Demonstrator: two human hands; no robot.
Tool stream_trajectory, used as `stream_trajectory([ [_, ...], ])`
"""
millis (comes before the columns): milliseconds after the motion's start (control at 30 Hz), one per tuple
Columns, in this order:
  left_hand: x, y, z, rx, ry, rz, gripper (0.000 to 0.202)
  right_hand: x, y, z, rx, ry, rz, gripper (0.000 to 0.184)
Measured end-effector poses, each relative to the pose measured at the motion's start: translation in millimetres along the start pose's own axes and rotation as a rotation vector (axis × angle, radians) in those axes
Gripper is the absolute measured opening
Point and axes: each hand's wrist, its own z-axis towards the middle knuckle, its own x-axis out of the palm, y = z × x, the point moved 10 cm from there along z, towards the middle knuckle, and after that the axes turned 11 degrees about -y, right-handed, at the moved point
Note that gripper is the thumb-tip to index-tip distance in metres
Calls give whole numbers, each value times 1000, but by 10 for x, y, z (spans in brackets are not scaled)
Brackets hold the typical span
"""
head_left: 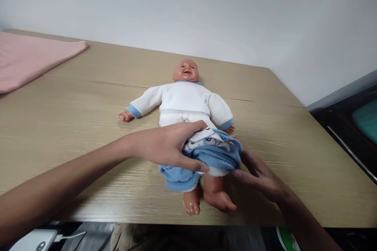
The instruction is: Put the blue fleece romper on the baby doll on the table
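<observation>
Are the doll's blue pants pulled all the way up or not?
Not up: the blue pants sit bunched at the doll's hips and thighs, lower legs bare.

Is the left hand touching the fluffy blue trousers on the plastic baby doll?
Touching. In the head view, the left hand grips the fluffy blue trousers at the waist of the plastic baby doll, with its thumb pressed on the fabric.

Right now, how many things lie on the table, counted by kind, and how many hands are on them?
Doll: 1
Blue pants: 1
Pink cloth: 1
Hands: 2, left hand and right hand, both at the pants
Total: 5
</observation>
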Motion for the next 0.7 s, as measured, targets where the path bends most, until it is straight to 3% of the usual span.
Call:
stream_trajectory([
  [200,-93,53,-225,-29,-89,66,54,32,116,280,-43,19,24,31],
  [300,-247,210,-387,-134,-161,146,50,4,-15,484,16,-26,72,33],
  [467,-307,479,-565,-238,-121,111,39,58,-211,701,9,-64,38,36],
  [533,-365,488,-568,-159,-211,128,35,72,-205,725,-23,-98,3,35],
  [700,-508,452,-609,33,-559,193,17,43,42,722,-194,-238,-66,27],
])
